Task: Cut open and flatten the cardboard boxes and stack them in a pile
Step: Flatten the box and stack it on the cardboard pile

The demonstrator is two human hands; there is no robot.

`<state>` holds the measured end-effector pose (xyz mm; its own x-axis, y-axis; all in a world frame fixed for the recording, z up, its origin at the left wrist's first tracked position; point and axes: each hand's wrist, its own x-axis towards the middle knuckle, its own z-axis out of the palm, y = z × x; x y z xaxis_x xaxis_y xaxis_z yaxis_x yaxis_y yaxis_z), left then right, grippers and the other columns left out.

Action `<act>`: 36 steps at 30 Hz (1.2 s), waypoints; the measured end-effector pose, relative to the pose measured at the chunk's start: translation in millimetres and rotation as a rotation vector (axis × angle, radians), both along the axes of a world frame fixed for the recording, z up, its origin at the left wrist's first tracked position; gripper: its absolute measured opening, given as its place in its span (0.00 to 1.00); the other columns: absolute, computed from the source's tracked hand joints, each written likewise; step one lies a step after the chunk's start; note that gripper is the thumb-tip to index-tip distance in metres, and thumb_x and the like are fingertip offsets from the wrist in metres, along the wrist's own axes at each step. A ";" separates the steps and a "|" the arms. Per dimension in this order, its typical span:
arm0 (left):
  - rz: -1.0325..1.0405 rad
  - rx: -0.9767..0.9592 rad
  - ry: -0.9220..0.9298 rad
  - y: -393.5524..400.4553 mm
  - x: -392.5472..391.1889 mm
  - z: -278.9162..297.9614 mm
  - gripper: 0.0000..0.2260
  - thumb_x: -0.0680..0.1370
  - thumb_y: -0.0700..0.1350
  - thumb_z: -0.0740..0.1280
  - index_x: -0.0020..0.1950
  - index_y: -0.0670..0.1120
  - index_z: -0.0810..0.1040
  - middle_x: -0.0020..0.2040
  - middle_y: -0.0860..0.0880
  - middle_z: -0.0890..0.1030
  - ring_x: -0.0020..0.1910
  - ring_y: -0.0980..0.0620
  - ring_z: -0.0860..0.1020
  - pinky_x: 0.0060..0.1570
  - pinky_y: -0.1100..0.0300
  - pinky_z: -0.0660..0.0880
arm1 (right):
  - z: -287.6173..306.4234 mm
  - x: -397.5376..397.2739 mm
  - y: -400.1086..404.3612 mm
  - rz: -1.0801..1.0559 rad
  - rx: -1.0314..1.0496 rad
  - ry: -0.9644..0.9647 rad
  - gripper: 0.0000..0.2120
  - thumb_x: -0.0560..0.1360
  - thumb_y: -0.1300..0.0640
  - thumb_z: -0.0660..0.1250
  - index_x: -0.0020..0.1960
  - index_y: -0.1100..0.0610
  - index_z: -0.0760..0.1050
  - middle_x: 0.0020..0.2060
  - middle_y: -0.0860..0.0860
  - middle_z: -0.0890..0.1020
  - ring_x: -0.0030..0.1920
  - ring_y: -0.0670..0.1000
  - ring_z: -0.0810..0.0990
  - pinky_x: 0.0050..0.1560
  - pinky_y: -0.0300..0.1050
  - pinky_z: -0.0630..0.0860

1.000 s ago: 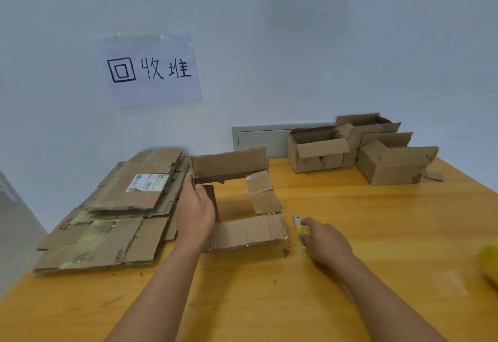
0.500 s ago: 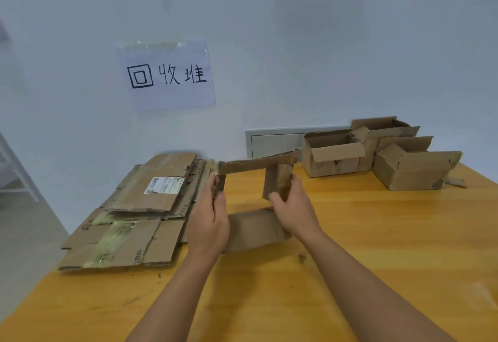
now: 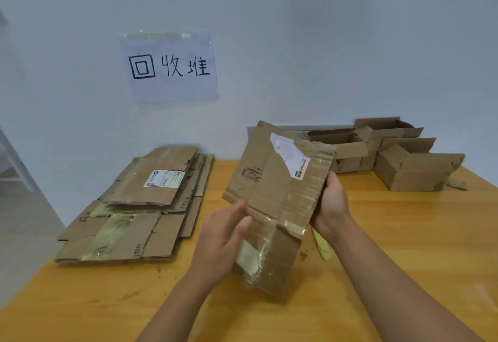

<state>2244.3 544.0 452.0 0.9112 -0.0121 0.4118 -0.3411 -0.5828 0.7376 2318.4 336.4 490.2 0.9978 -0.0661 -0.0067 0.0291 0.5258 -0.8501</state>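
Flattening is the step in hand. The cut-open box [image 3: 277, 196] is held up off the tabletop [image 3: 404, 247], near the middle of the view, and it tilts so its top end leans away toward 12 o'clock. It looks almost flat now, with torn tape and a ripped white label on its face.

The left hand [image 3: 223, 236] sits at the 7 o'clock side of the box. Its thumb lies on the front face and its fingers go behind, so it pinches the cardboard. The right hand [image 3: 332, 204] is at the 3 o'clock edge, with fingers curled round that edge and gripping it. Both forearms reach up from the bottom of the view.

The pile of flat boxes [image 3: 142, 207] lies at 9 o'clock from the held box, well apart from it, under the paper sign [image 3: 169, 67] on the wall. I think the next move is to press the held box fully flat, then carry it left and lay it on top of that pile, lined up so it does not slide off.

Three open boxes [image 3: 390, 155] wait at 2 o'clock, not yet cut. A yellow-green tool, likely the cutter [image 3: 322, 246], lies on the tabletop just under the right wrist.
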 end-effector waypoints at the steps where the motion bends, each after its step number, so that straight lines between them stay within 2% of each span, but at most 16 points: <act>1: 0.081 -0.026 -0.002 3.8 4.3 5.4 0.24 0.76 0.68 0.61 0.70 0.65 0.65 0.66 0.68 0.69 0.66 0.68 0.65 0.68 0.45 0.67 | 0.7 0.0 -0.4 0.016 -0.016 0.002 0.20 0.84 0.51 0.52 0.62 0.63 0.75 0.56 0.61 0.82 0.53 0.60 0.81 0.57 0.62 0.78; 3: 0.189 -0.082 0.138 13.5 12.8 14.3 0.39 0.70 0.68 0.68 0.77 0.61 0.57 0.75 0.57 0.60 0.73 0.56 0.61 0.71 0.42 0.65 | 3.2 -1.0 -0.9 0.054 -0.047 0.005 0.20 0.84 0.51 0.52 0.63 0.62 0.75 0.56 0.60 0.82 0.53 0.60 0.81 0.54 0.60 0.80; 5: 0.142 -0.200 0.337 24.8 20.6 16.8 0.50 0.64 0.70 0.72 0.79 0.60 0.50 0.78 0.55 0.56 0.76 0.50 0.59 0.71 0.42 0.63 | 5.7 -1.2 -2.3 0.088 -0.081 0.000 0.20 0.85 0.50 0.51 0.61 0.60 0.78 0.53 0.58 0.84 0.52 0.58 0.83 0.51 0.56 0.81; 7: 0.014 -0.382 0.513 33.7 25.0 14.3 0.53 0.62 0.69 0.76 0.79 0.58 0.53 0.75 0.53 0.66 0.72 0.49 0.68 0.67 0.47 0.69 | 8.6 -1.8 -2.0 0.142 -0.096 0.010 0.20 0.84 0.49 0.52 0.56 0.57 0.80 0.50 0.57 0.85 0.49 0.56 0.84 0.49 0.55 0.80; 9: -0.115 -0.505 0.615 38.9 26.3 11.5 0.45 0.61 0.65 0.78 0.74 0.54 0.67 0.64 0.51 0.79 0.61 0.50 0.79 0.55 0.54 0.76 | 9.7 -0.6 0.6 0.162 -0.138 0.038 0.20 0.84 0.50 0.54 0.50 0.56 0.83 0.45 0.55 0.86 0.44 0.53 0.85 0.46 0.52 0.80; 11: -0.137 -0.523 0.607 38.5 27.5 8.0 0.32 0.66 0.58 0.79 0.67 0.51 0.74 0.58 0.50 0.83 0.55 0.50 0.82 0.49 0.57 0.77 | 11.4 2.1 4.9 0.140 -0.190 0.072 0.20 0.84 0.47 0.56 0.50 0.55 0.83 0.45 0.55 0.86 0.44 0.54 0.86 0.47 0.53 0.81; 13: -0.079 -0.597 0.579 38.1 30.7 2.7 0.26 0.70 0.49 0.77 0.65 0.49 0.75 0.55 0.48 0.85 0.52 0.47 0.84 0.49 0.53 0.80 | 8.2 7.0 7.5 0.126 -0.218 0.120 0.24 0.82 0.37 0.55 0.56 0.54 0.81 0.49 0.57 0.86 0.50 0.59 0.85 0.54 0.58 0.81; 15: -0.003 -0.624 0.553 38.6 32.9 -4.1 0.23 0.71 0.46 0.77 0.64 0.49 0.75 0.52 0.46 0.85 0.49 0.44 0.84 0.50 0.46 0.81 | -0.7 9.8 11.3 0.136 -0.334 0.168 0.26 0.80 0.32 0.52 0.60 0.50 0.76 0.50 0.55 0.86 0.51 0.57 0.83 0.53 0.57 0.79; 17: 0.072 -0.554 0.564 37.0 34.7 -14.1 0.20 0.73 0.46 0.76 0.62 0.51 0.74 0.51 0.46 0.85 0.47 0.45 0.84 0.52 0.43 0.80 | -19.7 14.2 15.6 0.169 -0.615 0.184 0.24 0.80 0.38 0.60 0.70 0.50 0.66 0.54 0.53 0.83 0.52 0.56 0.82 0.53 0.55 0.80; 19: 0.141 -0.434 0.573 32.3 36.0 -28.2 0.20 0.74 0.48 0.75 0.62 0.51 0.71 0.52 0.49 0.83 0.48 0.48 0.83 0.53 0.44 0.80 | -39.9 17.7 22.8 0.166 -0.900 0.155 0.35 0.78 0.50 0.67 0.77 0.46 0.50 0.60 0.52 0.79 0.55 0.56 0.80 0.53 0.53 0.78; 21: 0.207 -0.265 0.526 27.4 37.7 -37.8 0.23 0.75 0.50 0.73 0.67 0.50 0.69 0.55 0.50 0.81 0.50 0.51 0.81 0.54 0.48 0.79 | -55.3 22.6 32.5 0.118 -1.052 0.085 0.41 0.78 0.57 0.68 0.79 0.47 0.44 0.62 0.52 0.78 0.55 0.55 0.79 0.50 0.49 0.78; 24: 0.323 0.185 0.393 22.9 38.8 -45.3 0.33 0.78 0.54 0.69 0.77 0.49 0.56 0.70 0.46 0.69 0.63 0.47 0.74 0.60 0.53 0.74 | -73.9 28.8 44.0 0.096 -1.197 -0.039 0.39 0.78 0.60 0.67 0.80 0.49 0.46 0.66 0.53 0.73 0.63 0.56 0.74 0.53 0.44 0.71; 27: 0.258 0.606 0.282 11.5 39.8 -51.4 0.33 0.81 0.62 0.57 0.80 0.54 0.46 0.81 0.48 0.47 0.79 0.43 0.50 0.76 0.48 0.54 | -90.6 36.1 48.6 0.115 -1.469 -0.059 0.23 0.81 0.55 0.62 0.74 0.51 0.61 0.68 0.56 0.69 0.65 0.58 0.69 0.61 0.49 0.70; 30: 0.041 0.751 0.341 -1.3 44.4 -65.6 0.29 0.81 0.66 0.46 0.80 0.59 0.45 0.81 0.51 0.39 0.79 0.47 0.37 0.77 0.48 0.39 | -95.6 40.7 48.5 0.064 -1.850 -0.074 0.19 0.82 0.46 0.57 0.72 0.50 0.66 0.75 0.55 0.61 0.71 0.60 0.61 0.67 0.55 0.63; 32: 0.012 0.772 0.382 -1.7 47.6 -72.7 0.29 0.81 0.67 0.43 0.80 0.60 0.44 0.81 0.50 0.40 0.79 0.48 0.37 0.77 0.48 0.37 | -94.7 45.2 50.9 0.060 -1.895 -0.146 0.22 0.83 0.46 0.54 0.75 0.50 0.63 0.79 0.55 0.53 0.77 0.60 0.51 0.73 0.57 0.55; 36: 0.010 0.795 0.392 1.5 49.0 -75.1 0.31 0.79 0.69 0.44 0.80 0.60 0.43 0.81 0.51 0.40 0.79 0.49 0.36 0.77 0.49 0.35 | -94.4 69.7 66.1 0.305 -1.904 -0.288 0.25 0.85 0.46 0.46 0.80 0.47 0.52 0.81 0.49 0.46 0.80 0.56 0.39 0.78 0.57 0.39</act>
